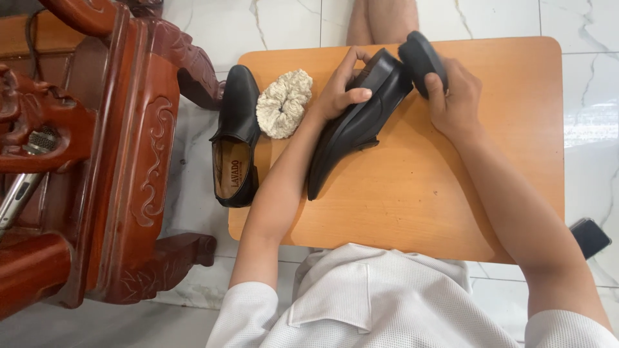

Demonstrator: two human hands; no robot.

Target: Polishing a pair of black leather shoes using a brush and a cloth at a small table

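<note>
My left hand [340,90] grips a black leather shoe [351,125] lying on its side on a small orange wooden table [451,187], fingers wrapped over its heel end. My right hand [454,103] holds a black oval shoe brush [420,61] pressed against the shoe's heel. A second black shoe [236,138] with a tan insole lies at the table's left edge. A cream woolly polishing cloth [284,103] sits between the two shoes, beside my left wrist.
A carved dark red wooden chair [122,161] stands close on the left on a white marble floor [587,129]. A dark phone-like object [590,236] lies on the floor at the right. A bare leg [380,19] shows beyond the table's far edge.
</note>
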